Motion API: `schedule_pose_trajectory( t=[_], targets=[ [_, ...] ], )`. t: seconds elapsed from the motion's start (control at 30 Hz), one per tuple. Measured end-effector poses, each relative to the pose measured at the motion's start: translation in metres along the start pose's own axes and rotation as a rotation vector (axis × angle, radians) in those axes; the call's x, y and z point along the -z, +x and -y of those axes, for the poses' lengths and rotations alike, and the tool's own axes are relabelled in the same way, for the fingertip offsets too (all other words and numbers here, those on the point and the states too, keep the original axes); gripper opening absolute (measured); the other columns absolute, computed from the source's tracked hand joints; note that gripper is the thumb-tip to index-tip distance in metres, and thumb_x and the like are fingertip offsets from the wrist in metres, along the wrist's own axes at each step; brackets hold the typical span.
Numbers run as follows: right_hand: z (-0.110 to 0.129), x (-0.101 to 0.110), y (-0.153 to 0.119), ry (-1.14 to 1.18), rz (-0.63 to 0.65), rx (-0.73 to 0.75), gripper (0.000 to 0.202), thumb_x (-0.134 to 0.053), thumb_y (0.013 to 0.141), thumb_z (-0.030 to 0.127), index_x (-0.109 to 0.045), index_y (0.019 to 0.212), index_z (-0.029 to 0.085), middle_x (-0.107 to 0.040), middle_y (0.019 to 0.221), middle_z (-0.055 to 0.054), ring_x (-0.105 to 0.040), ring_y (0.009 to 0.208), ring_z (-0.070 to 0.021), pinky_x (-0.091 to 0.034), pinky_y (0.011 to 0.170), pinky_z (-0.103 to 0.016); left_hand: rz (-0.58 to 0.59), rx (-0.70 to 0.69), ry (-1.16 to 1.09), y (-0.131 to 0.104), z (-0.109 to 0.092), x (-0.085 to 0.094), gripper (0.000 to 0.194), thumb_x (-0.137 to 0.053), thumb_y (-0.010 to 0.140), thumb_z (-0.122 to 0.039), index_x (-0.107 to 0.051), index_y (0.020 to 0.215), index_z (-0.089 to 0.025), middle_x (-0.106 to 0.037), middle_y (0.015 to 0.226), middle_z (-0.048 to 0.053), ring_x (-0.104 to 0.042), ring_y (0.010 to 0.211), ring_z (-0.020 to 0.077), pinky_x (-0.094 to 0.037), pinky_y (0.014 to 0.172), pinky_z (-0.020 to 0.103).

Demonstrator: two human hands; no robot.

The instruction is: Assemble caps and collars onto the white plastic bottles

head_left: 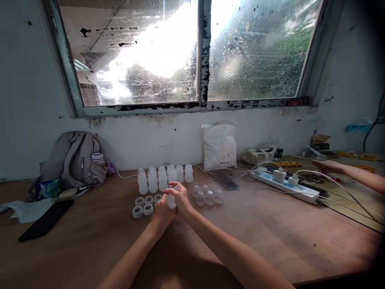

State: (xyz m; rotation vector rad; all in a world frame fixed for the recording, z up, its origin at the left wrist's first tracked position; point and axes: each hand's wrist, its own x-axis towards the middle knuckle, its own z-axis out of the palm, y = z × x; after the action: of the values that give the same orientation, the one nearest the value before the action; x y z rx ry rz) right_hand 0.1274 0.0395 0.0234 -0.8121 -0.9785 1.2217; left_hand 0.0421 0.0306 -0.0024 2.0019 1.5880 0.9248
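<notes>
Both hands meet around one whitish translucent bottle (171,201) above the brown table. My left hand (163,211) wraps its lower left side, fingers closed. From the right, my right hand (180,196) grips the upper part, its fingers bent over the top. Behind them stand several frosted bottles (153,180) in rows. Several translucent rings (137,211) lie left of my left hand, some partly hidden by it. Clear caps (209,196) are grouped to the right of my right hand.
A grey backpack (73,160) and a black phone-like slab (46,220) are at the left. A white bag (220,146) leans on the wall. A power strip (285,186) with cables lies at the right, near another person's hand (327,166).
</notes>
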Motion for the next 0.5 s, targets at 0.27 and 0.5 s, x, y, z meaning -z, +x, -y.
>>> schedule_pose_trajectory(
  t=[0.27,0.5],
  targets=[
    [-0.015,-0.023,0.017,-0.108,-0.159,0.034,0.027,-0.059,0.057,0.022,-0.047,0.080,0.019,-0.053,0.060,0.003,-0.050,0.053,-0.0118,-0.040,0.049,-0.023,-0.134,-0.013,0.264,0.000,0.004,0.014,0.036,-0.043,0.077,-0.029,-0.042,0.108,-0.012,-0.061,0.077,0.015,-0.060,0.074,0.0287,-0.038,0.062,0.031],
    [0.005,0.022,0.013,-0.677,0.122,0.215,0.035,-0.057,0.068,0.041,-0.051,0.093,0.017,-0.057,0.078,-0.003,-0.053,0.070,-0.0156,-0.041,0.061,-0.026,-0.140,-0.132,0.045,0.004,0.021,0.007,0.038,-0.057,0.067,-0.030,-0.048,0.101,-0.015,-0.060,0.075,0.005,-0.057,0.070,0.0217,-0.038,0.060,0.026]
  ],
)
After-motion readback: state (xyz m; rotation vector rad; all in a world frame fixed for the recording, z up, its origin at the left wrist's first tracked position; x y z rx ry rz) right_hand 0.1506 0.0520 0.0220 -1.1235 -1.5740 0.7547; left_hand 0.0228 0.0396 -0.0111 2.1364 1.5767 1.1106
